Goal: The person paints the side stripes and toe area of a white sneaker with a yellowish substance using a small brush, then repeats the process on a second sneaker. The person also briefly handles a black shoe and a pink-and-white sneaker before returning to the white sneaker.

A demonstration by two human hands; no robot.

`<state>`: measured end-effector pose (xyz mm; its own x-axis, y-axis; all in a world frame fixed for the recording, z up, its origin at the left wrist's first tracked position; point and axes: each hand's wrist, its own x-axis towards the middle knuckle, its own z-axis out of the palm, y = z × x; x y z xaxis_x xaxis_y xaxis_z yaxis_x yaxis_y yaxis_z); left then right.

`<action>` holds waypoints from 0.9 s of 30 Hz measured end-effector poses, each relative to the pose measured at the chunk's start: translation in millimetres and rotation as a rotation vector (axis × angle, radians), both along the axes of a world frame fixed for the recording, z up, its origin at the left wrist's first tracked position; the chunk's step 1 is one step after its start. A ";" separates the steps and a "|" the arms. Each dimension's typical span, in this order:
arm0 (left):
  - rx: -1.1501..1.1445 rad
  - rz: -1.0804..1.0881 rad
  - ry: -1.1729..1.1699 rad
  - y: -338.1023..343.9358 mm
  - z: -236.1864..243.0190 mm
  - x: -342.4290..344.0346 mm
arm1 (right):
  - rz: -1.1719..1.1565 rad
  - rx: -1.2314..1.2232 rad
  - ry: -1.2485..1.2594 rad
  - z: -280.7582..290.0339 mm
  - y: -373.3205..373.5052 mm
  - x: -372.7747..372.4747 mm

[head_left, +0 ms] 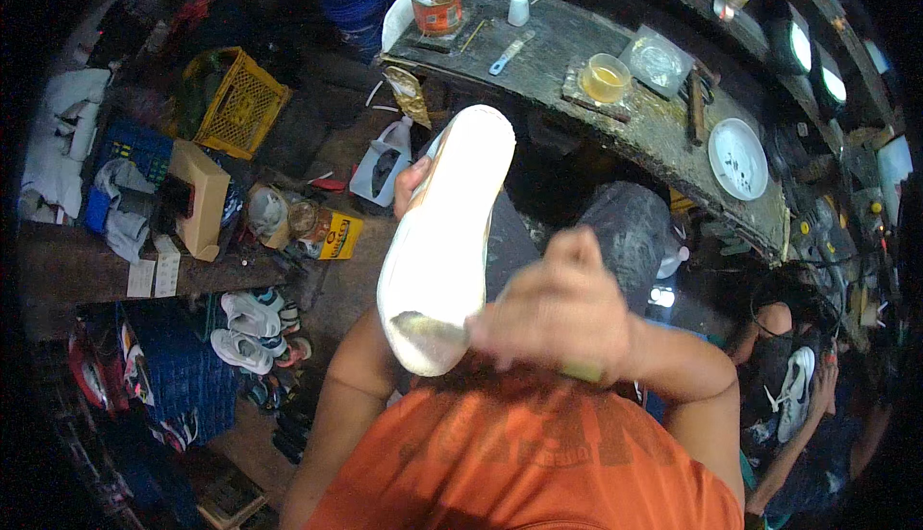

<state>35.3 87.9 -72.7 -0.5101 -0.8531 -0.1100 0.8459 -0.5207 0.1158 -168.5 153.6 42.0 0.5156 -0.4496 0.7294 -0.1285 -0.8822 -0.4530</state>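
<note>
A shoe (447, 232) is held sole up in front of my orange shirt, its white sole glaring in the light. A dark, worn-looking patch (428, 330) marks the end nearest me. My left hand (411, 187) grips the shoe from the left and beneath, with only some fingers showing at its edge. Close to the right of the dark patch is my right hand (558, 309), smeared by motion. Below its palm shows a small yellowish-green thing (582, 370) that I cannot make out. Whether the right fingers touch the sole is unclear.
Ahead stands a worn workbench (548, 45) with an orange tin (438, 11), a tub of amber liquid (605, 78), a hammer (696, 107) and a white plate (737, 159). Left are a yellow crate (240, 102) and several shoes (252, 317). Another person's hand (824, 384) holds a white shoe at right.
</note>
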 end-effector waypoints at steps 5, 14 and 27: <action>-0.198 -0.070 0.136 -4.2 6.0 -7.2 | -0.456 0.201 -0.211 -14.2 -58.8 -27.7; -0.127 -0.144 0.079 -9.1 -3.1 8.1 | -0.586 0.046 -0.136 -16.9 -66.5 -37.2; -0.150 0.282 0.233 -12.9 -12.2 -10.1 | -0.406 0.466 -0.414 0.8 -33.4 -60.9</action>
<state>25.2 75.0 -84.9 -0.2498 -0.9611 0.1176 0.9659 -0.2558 -0.0394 -229.4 120.2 42.8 -0.0325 -0.8565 0.5151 -0.1413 -0.5062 -0.8507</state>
